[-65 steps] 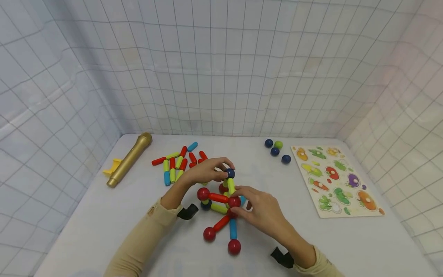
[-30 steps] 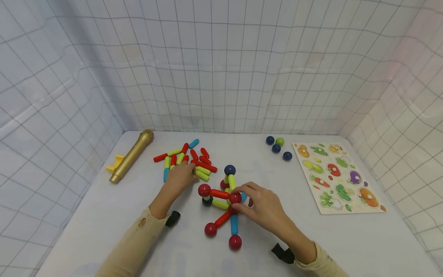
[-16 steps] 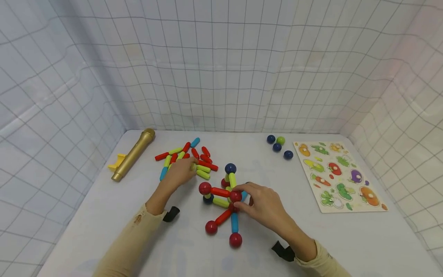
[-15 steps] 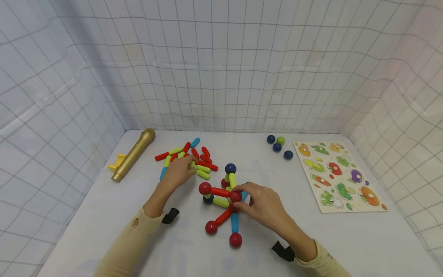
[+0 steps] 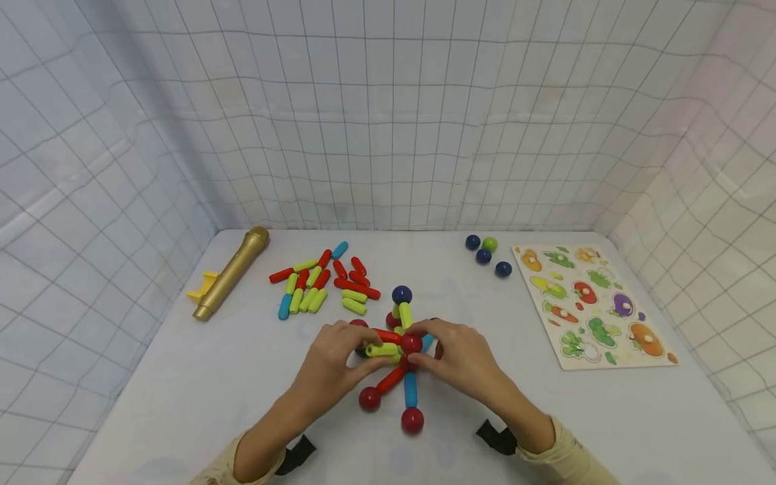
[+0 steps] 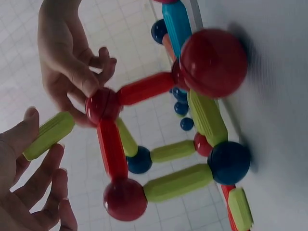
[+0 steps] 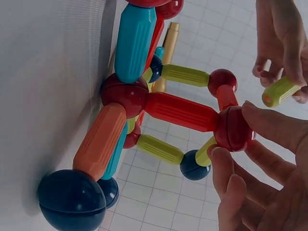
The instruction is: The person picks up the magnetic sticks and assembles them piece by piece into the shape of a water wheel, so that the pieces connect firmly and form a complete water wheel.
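Observation:
A ball-and-stick toy structure [image 5: 405, 316] of red and dark blue balls joined by red, blue and yellow-green sticks stands mid-table. My right hand [image 5: 463, 357] pinches its upper red ball [image 7: 233, 128] between thumb and fingers. Just left of that ball, my left hand [image 5: 330, 360] pinches a loose yellow-green building stick [image 6: 49, 136] by thumb and fingertips. One end of this stick points toward the red ball; a gap separates the two in both wrist views. In the head view my left fingers partly cover the structure's left side.
Several loose red, yellow-green and blue sticks [image 5: 319, 300] lie behind and left of the structure. A gold toy microphone [image 5: 233, 273] rests over a yellow piece [image 5: 203, 286] at far left. Blue balls [image 5: 483, 256] and a green ball [image 5: 490, 244] sit behind right, near a vegetable puzzle board [image 5: 564, 364].
My left hand has come from the stick pile toward me and right to the structure, carrying a yellow-green stick. Earlier it touched the structure's blue top ball. My right hand keeps its grip.

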The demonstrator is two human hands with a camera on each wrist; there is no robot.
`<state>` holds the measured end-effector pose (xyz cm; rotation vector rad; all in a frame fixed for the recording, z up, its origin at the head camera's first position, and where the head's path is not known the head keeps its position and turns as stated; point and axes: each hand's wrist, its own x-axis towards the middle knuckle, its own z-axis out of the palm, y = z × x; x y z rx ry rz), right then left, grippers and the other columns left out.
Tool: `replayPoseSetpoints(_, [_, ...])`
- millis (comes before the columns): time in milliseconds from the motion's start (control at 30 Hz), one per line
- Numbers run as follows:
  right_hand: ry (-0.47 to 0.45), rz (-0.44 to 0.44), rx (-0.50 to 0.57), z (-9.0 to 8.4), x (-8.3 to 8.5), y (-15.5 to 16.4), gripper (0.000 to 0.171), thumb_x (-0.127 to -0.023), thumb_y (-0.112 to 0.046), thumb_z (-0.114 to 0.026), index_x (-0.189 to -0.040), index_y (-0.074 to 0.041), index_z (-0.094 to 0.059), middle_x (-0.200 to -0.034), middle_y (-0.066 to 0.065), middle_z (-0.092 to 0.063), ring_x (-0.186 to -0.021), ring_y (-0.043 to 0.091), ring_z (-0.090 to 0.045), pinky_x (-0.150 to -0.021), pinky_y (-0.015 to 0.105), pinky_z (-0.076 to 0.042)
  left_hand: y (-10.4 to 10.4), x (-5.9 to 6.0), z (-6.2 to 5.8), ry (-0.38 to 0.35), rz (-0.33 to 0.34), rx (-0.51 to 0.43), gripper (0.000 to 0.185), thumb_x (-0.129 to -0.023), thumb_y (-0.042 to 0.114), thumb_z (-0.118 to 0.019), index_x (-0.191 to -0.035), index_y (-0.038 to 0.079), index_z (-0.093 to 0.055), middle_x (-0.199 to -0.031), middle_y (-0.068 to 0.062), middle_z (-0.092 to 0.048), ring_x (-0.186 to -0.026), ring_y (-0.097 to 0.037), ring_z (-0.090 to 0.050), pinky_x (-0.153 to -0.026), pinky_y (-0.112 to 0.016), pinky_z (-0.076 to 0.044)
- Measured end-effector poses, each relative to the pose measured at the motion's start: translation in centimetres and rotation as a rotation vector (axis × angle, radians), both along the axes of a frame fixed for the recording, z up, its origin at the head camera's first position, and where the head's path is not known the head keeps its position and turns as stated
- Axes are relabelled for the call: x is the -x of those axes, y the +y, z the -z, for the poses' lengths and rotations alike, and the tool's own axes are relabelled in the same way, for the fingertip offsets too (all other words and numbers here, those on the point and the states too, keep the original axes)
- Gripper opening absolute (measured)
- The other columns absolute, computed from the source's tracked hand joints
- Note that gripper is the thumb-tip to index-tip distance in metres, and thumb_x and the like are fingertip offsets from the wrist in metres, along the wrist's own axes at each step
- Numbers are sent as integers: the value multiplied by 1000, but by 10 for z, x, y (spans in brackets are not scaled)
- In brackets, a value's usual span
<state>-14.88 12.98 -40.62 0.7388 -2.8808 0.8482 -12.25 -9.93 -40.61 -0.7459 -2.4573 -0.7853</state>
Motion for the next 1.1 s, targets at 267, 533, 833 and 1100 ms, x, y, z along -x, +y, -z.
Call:
replayPoseSetpoints(267, [-11, -3, -7, 1, 0, -1, 44, -78, -33, -81, -120, -25, -67, -105, -9, -71, -62, 1, -48, -55, 16, -44, 19, -8, 14, 161, -32, 92, 39, -64, 32, -91, -93, 18, -69, -85, 8, -70, -87, -8, -58, -76, -29, -45])
replayPoseSetpoints(533, [-4, -6, -4, 1, 0, -1, 44, -78, -30, -81, -119, -24, -67, -102, -9, -71, -62, 1, -48, -54, 17, -43, 10, -5, 11, 33, -77, 180, 54, -66, 33, -90, -112, 20, -65, -101, 7, -72, -92, -10, -63, -79, -29, -50])
replayPoseSetpoints(833, [-11, 17, -23, 2, -1, -2, 43, -80, -32, -80, -120, -25, -66, -93, -12, -69, -61, 1, -47, -54, 17, -42, -62, 59, 4, -525, -224, 107, 25, -89, 19, -70, -111, 11, -62, -94, -6, -68, -74, -16, -56, -63, -25, -48])
replayPoseSetpoints(1100, [2, 3, -26, 3, 0, 0, 42, -80, -33, -79, -119, -25, -66, -94, -12, -70, -61, 0, -47, -54, 17, -42, -52, 77, 14, -574, -27, -64, 33, -98, 28, -58, -129, 16, -60, -115, -8, -69, -96, -25, -65, -77, -33, -56])
